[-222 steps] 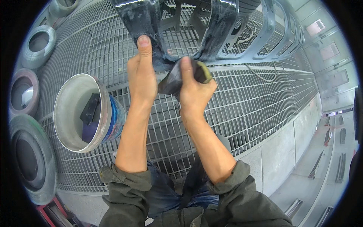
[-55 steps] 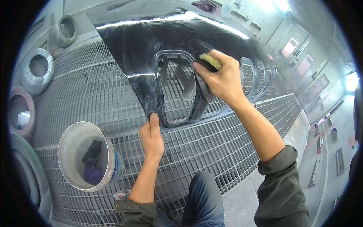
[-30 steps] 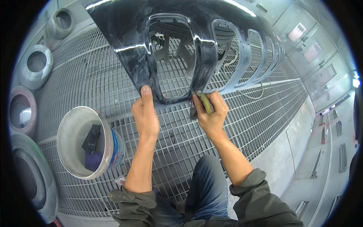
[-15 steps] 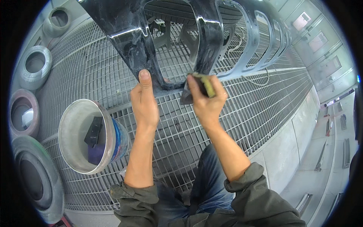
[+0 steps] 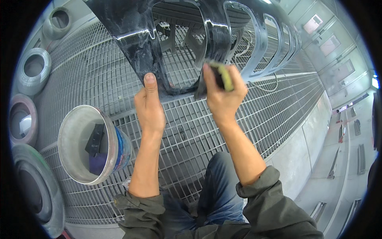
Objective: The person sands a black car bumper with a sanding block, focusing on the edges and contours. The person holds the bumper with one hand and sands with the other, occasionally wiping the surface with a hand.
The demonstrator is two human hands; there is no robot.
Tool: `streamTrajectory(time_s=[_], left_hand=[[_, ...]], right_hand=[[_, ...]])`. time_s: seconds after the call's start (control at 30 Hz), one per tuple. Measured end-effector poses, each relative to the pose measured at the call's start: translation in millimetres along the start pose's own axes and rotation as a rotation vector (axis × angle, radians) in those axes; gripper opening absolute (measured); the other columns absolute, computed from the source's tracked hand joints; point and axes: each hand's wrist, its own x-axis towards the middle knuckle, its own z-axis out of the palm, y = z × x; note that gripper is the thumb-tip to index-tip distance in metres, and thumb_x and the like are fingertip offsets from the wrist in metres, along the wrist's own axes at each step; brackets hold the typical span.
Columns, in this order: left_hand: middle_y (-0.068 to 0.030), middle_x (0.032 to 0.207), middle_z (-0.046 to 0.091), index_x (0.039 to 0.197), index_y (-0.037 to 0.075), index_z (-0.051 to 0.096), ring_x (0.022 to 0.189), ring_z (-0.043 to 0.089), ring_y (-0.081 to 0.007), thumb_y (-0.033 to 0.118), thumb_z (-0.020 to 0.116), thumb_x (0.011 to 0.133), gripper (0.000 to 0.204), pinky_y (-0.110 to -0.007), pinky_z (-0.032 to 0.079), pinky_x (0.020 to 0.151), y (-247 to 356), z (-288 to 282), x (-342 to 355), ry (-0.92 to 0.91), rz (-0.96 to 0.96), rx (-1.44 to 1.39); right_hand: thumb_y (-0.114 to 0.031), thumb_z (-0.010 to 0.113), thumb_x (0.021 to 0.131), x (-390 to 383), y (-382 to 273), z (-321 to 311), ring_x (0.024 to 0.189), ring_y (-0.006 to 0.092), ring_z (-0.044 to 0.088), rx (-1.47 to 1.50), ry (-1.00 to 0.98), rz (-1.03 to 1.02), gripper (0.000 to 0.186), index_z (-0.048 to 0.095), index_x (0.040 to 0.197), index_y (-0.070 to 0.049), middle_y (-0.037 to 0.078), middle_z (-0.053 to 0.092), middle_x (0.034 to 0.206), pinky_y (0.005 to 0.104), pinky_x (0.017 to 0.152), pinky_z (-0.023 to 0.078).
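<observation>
A large glossy black panel with a row of rounded openings slants across the top of the view, streaked with whitish film. At its near lower corner my left hand is closed on the edge, thumb on the face and fingers hidden behind. My right hand is closed around a yellow sanding sponge with a dark sheet on its inner side. The sponge is at the bar between the first two openings, slightly smeared by motion. Part of the panel's lower edge is hidden behind this hand.
Below everything lies a metal floor grating. A white bucket stands left of my forearm, with a black piece and a purple piece inside. Several tyre-like rings line the left; a tyre shows through the panel.
My right hand has moved up and to the right along the bar with the sanding sponge. The left hand keeps its place on the panel's corner, and the view has shifted slightly.
</observation>
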Motion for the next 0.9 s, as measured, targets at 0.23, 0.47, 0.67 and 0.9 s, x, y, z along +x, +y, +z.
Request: streamTrajectory(time_s=[0.23, 0.47, 0.67, 0.9], left_hand=[[0.0057, 0.059, 0.040, 0.076, -0.002, 0.070, 0.058, 0.034, -0.0057, 0.070, 0.042, 0.103, 0.082, -0.030, 0.024, 0.053, -2, 7, 2, 0.057, 0.045, -0.024], [0.0056, 0.061, 0.039, 0.064, 0.003, 0.056, 0.061, 0.034, -0.0066, 0.070, 0.042, 0.103, 0.079, -0.031, 0.025, 0.054, -2, -1, 1, 0.027, -0.006, 0.052], [0.0009, 0.067, 0.055, 0.075, -0.001, 0.068, 0.062, 0.043, -0.0084, 0.068, 0.043, 0.104, 0.079, -0.029, 0.033, 0.057, 6, 2, -3, 0.029, -0.037, 0.008], [-0.0094, 0.094, 0.074, 0.097, -0.005, 0.076, 0.090, 0.065, -0.0148, 0.064, 0.042, 0.106, 0.077, -0.029, 0.050, 0.086, 11, -9, 1, -0.095, -0.038, -0.052]], right_hand=[[-0.002, 0.085, 0.077, 8, -1, -6, 0.061, 0.0261, 0.061, -0.034, -0.035, -0.051, 0.019, 0.066, 0.082, -0.001, 0.011, 0.063, 0.073, 0.0353, 0.057, 0.045], [-0.003, 0.086, 0.079, -39, 16, -3, 0.061, 0.0255, 0.063, -0.015, -0.048, 0.042, 0.021, 0.065, 0.083, -0.001, 0.012, 0.064, 0.073, 0.0330, 0.058, 0.048], [-0.011, 0.080, 0.091, -71, -14, 24, 0.074, 0.0068, 0.058, 0.391, 0.112, 0.667, 0.015, 0.072, 0.091, 0.002, -0.001, 0.069, 0.083, 0.0229, 0.067, 0.047], [-0.014, 0.081, 0.092, -73, -29, 29, 0.072, 0.0068, 0.058, 0.461, 0.096, 0.746, 0.019, 0.073, 0.090, 0.004, 0.000, 0.068, 0.078, 0.0249, 0.065, 0.048]])
